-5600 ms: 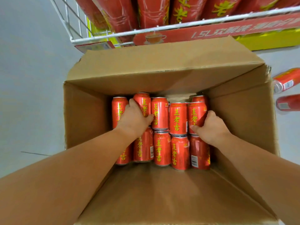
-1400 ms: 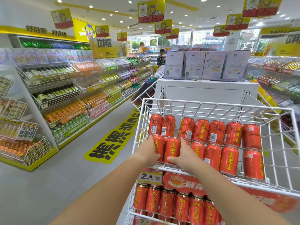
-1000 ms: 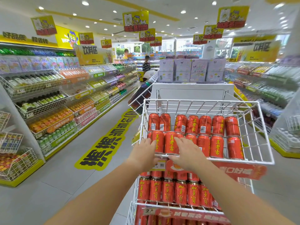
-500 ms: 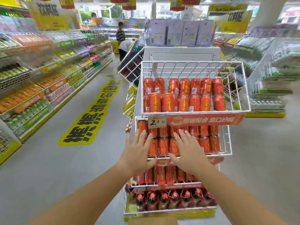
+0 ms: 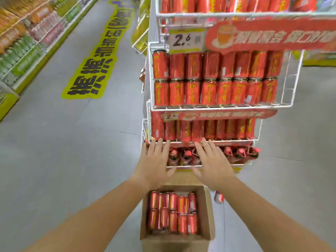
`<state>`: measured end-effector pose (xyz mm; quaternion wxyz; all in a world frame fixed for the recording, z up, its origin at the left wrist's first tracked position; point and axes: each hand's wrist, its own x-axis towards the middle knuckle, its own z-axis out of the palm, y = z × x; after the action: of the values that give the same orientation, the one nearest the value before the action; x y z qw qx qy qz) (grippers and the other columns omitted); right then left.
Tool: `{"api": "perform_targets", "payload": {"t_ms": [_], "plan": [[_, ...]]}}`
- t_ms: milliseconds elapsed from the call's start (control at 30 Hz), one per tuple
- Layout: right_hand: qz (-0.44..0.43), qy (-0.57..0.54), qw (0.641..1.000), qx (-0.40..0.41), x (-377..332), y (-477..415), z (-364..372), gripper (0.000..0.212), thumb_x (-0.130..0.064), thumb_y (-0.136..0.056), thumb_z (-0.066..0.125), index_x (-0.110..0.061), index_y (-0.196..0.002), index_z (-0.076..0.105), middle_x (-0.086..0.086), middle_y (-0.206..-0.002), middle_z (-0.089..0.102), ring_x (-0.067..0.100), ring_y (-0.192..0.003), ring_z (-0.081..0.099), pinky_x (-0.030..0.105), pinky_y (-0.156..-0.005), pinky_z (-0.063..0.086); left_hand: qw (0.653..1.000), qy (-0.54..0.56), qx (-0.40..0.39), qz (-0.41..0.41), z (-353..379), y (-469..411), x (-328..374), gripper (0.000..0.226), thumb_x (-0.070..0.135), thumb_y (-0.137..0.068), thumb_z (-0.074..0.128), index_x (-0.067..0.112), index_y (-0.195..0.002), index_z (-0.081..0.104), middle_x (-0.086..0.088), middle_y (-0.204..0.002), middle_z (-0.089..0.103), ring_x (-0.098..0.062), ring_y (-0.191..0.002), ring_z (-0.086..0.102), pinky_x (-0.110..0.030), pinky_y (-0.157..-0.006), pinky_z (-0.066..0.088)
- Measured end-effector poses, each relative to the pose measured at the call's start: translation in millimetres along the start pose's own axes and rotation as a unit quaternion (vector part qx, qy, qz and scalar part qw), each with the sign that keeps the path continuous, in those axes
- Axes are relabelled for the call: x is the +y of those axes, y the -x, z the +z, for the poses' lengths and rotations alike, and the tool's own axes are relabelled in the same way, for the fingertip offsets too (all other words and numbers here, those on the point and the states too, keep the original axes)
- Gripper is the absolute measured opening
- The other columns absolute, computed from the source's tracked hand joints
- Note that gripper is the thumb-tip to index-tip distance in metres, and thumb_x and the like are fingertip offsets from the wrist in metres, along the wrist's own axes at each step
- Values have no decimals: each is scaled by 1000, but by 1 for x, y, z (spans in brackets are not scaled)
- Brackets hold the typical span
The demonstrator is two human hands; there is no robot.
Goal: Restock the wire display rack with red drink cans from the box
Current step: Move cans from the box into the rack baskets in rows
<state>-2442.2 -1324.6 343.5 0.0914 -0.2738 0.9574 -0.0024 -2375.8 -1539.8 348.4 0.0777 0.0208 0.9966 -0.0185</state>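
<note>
A white wire display rack stands ahead, its tiers packed with red drink cans. On the floor below it sits an open cardboard box holding several red cans lying in two rows. My left hand and my right hand hover empty above the box, fingers spread and straight, in front of the rack's lower tiers. Neither hand touches a can.
A loose red can lies on the grey floor right of the box. Shelves of bottled drinks line the aisle at left. A yellow floor sticker runs along the aisle. A price tag reading 2.6 hangs on the rack.
My hands have let go of the cans set in the top basket and dropped down, empty. My view has tilted down, bringing the box on the floor into sight.
</note>
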Motion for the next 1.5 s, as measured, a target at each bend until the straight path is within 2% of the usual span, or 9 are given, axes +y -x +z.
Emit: {"api": "perform_targets", "payload": {"t_ms": [133, 433, 633, 800, 1033, 1167, 1267, 1400, 1500], "plan": [[-2, -31, 998, -60, 3, 2, 75, 88, -58, -93, 43, -17, -160, 3, 11, -167, 0, 30, -153, 0, 45, -123, 9, 998, 11, -55, -9, 79, 1, 4, 95, 67, -92, 35, 12, -163, 5, -17, -168, 13, -38, -155, 13, -58, -122, 16], [22, -61, 977, -202, 13, 16, 296, 83, -65, -94, 33, -22, -158, 3, 6, -167, 4, 28, -153, 2, 50, -124, 6, 983, 29, -177, -38, 292, 12, 24, 92, 67, -94, 39, 12, -162, 11, -17, -166, 23, -37, -153, 19, -55, -123, 19], [51, -105, 959, -258, 21, 20, 436, 84, -64, -94, 34, -26, -158, -4, 2, -167, 3, 26, -153, 6, 45, -123, 16, 962, 73, -258, -56, 427, 13, 43, 94, 67, -95, 40, 15, -162, -2, -13, -169, 12, -34, -156, 11, -54, -125, 16], [67, -133, 946, -290, 26, 13, 528, 87, -64, -93, 40, -23, -158, 0, 4, -167, 7, 26, -153, 9, 42, -121, 18, 948, 104, -291, -71, 521, 10, 51, 100, 71, -92, 45, 14, -162, 0, -13, -167, 16, -32, -154, 16, -53, -123, 24], [97, -168, 931, -311, 23, -17, 607, 88, -57, -93, 51, -19, -158, 7, 6, -162, 22, 27, -148, 21, 46, -116, 30, 898, 200, -337, -202, 609, 18, 59, 95, 62, -89, 62, 17, -159, 15, -8, -156, 34, -28, -141, 39, -45, -111, 44], [143, -202, 922, -299, 19, -39, 634, 87, -51, -93, 57, -16, -157, 10, 9, -154, 36, 30, -142, 32, 46, -112, 36, 823, 318, -332, -334, 643, 19, 62, 66, 49, -88, 72, 13, -137, 46, -9, -134, 53, -29, -121, 58, -44, -104, 49], [157, -196, 921, -299, 16, -52, 647, 86, -49, -93, 59, -13, -156, 13, 14, -148, 43, 34, -136, 39, 47, -109, 40, 793, 364, -310, -378, 655, 16, 67, 48, 43, -89, 74, 16, -125, 58, -7, -124, 65, -26, -113, 65, -44, -100, 53], [212, -241, 900, -294, 15, -60, 663, 80, -46, -89, 67, -12, -148, 26, 16, -136, 53, 36, -127, 51, 46, -103, 45, 777, 372, -317, -397, 660, 11, 79, 44, 41, -93, 71, 17, -127, 58, -4, -127, 65, -24, -117, 65, -40, -101, 51], [258, -295, 870, -298, 15, -63, 670, 65, -42, -88, 71, -12, -137, 39, 12, -126, 60, 32, -117, 59, 36, -89, 49, 761, 382, -317, -418, 663, 8, 83, 49, 41, -92, 72, 17, -132, 56, -4, -133, 63, -25, -122, 62, -39, -102, 49]]}}
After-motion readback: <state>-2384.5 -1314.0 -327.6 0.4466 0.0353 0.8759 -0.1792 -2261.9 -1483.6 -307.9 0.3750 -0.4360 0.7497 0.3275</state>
